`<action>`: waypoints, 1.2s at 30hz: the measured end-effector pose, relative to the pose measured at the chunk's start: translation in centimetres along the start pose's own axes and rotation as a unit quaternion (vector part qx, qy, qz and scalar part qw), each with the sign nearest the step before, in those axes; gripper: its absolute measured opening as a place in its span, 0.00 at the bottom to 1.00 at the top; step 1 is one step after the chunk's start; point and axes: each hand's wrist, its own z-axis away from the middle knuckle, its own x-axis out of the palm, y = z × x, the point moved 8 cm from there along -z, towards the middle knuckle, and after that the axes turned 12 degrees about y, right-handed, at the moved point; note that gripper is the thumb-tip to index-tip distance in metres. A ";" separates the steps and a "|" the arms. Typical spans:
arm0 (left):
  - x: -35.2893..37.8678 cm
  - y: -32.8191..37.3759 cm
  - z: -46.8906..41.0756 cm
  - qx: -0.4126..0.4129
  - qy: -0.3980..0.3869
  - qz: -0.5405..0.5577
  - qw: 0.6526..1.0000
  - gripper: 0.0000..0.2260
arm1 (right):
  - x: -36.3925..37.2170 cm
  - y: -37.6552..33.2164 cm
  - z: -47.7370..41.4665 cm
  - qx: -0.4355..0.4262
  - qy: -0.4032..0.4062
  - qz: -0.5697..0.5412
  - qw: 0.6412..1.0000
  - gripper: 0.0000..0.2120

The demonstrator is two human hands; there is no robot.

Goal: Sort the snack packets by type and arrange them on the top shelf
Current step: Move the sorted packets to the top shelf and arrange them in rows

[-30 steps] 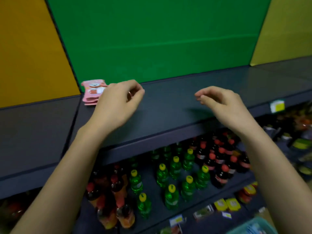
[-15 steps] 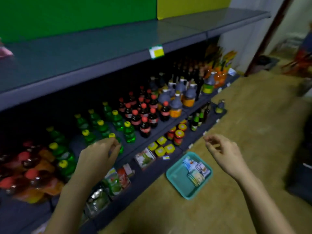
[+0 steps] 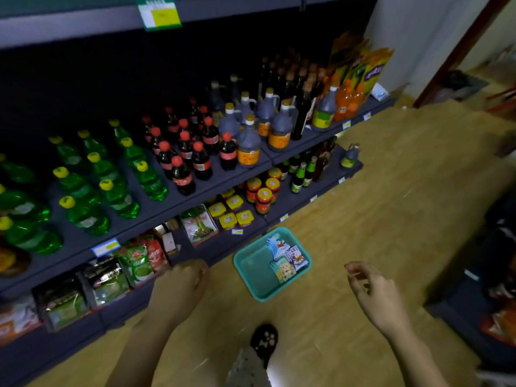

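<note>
A teal basket (image 3: 251, 270) sits on the wooden floor in front of the shelving. Several small snack packets (image 3: 284, 259) lie in its right half, blue-white ones at the back and a pale green one in front. My left hand (image 3: 178, 286) hovers to the left of the basket, fingers loosely curled, holding nothing. My right hand (image 3: 374, 294) hangs to the right of the basket, fingers apart and empty. Only the front edge of the top shelf (image 3: 83, 23) shows at the top of the view; its surface is out of sight.
Green bottles (image 3: 92, 180), cola bottles (image 3: 190, 155) and dark jugs (image 3: 265, 127) fill the middle shelf. Jars and green and red bags (image 3: 139, 261) sit on the lower shelves. My foot in a dark slipper (image 3: 264, 340) stands below the basket. A dark unit (image 3: 480, 303) stands at right.
My view has swung down from the top shelf to the floor. Both hands have dropped from the shelf's surface to either side of the basket, which now appears closer.
</note>
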 end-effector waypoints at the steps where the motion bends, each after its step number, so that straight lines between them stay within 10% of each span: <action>1: 1.0 0.4 -0.6 -0.010 -0.003 0.004 1.000 0.15 | 0.1 0.9 -1.1 -0.001 -0.004 0.004 1.000 0.07; 20: 15.9 8.0 -12.6 -0.227 -0.014 -0.060 0.972 0.08 | 11.2 7.5 -24.3 -0.161 -0.243 0.104 0.951 0.09; 36: 50.4 -2.2 -13.1 -0.342 -0.085 -0.057 0.934 0.10 | 44.4 23.4 -26.5 -0.227 -0.363 0.164 0.889 0.14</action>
